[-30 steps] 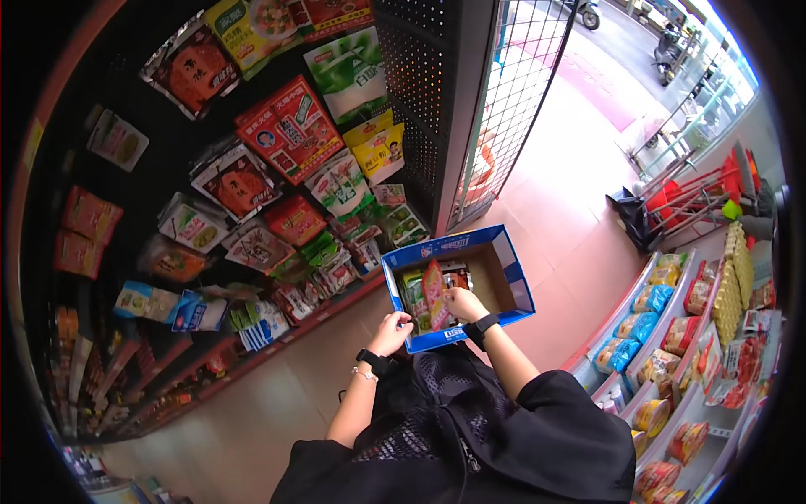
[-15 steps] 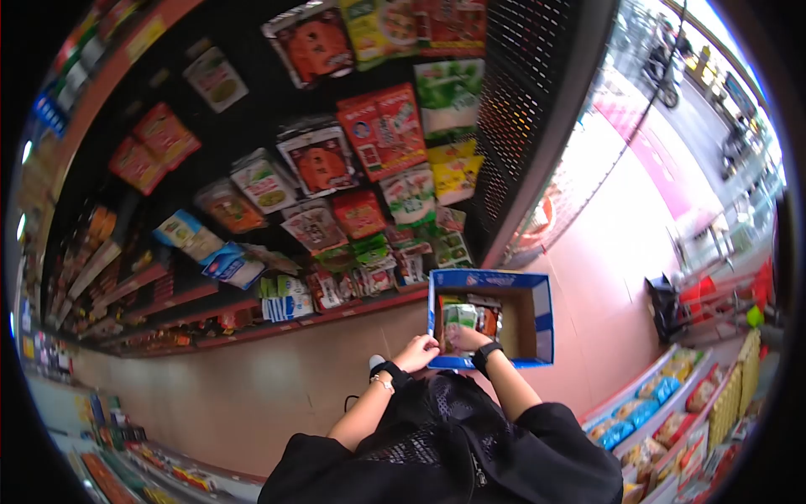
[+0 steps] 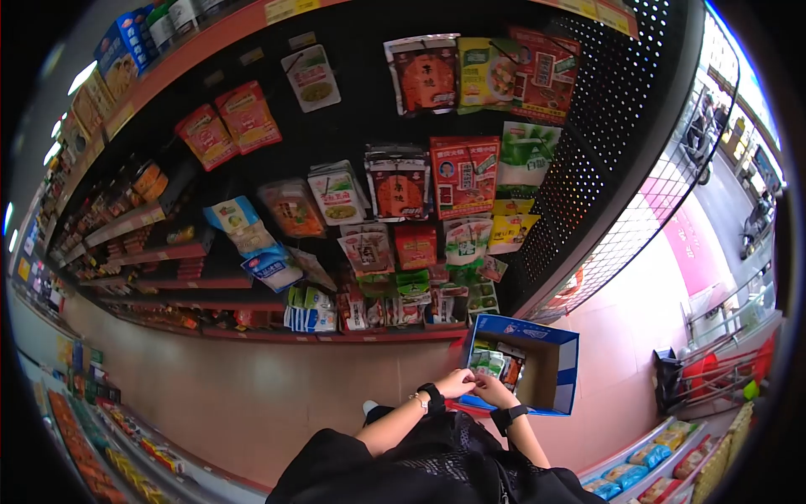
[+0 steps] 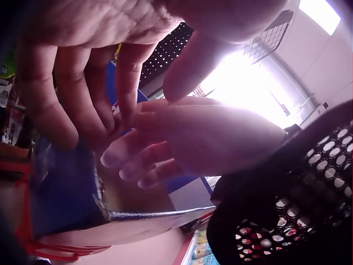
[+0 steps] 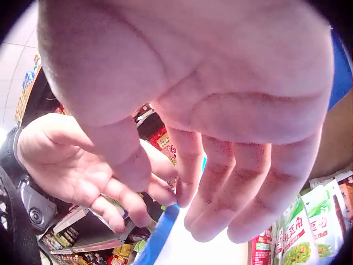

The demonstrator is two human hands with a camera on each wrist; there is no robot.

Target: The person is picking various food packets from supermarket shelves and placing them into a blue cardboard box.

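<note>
A blue cardboard box sits in front of the person, its top uncovered. Green-and-white food packets and a dark packet lie in its left part. My left hand and right hand meet over the near left corner of the box. In the left wrist view the left fingers hang loosely bent, tips close against the right hand. The right fingers are relaxed, and nothing shows between them. In the right wrist view, green-and-white packets stand right of the right fingertips.
A black shelf wall with hanging seasoning packets rises ahead. A wire mesh panel stands by the doorway at right. Red folded stools lean near the entrance. Bagged goods fill a low shelf at the near right.
The head view has turned, bringing more shelf wall into sight. The right hand has left the packets and come to the box corner beside the left hand. The red-pink packet is no longer in it.
</note>
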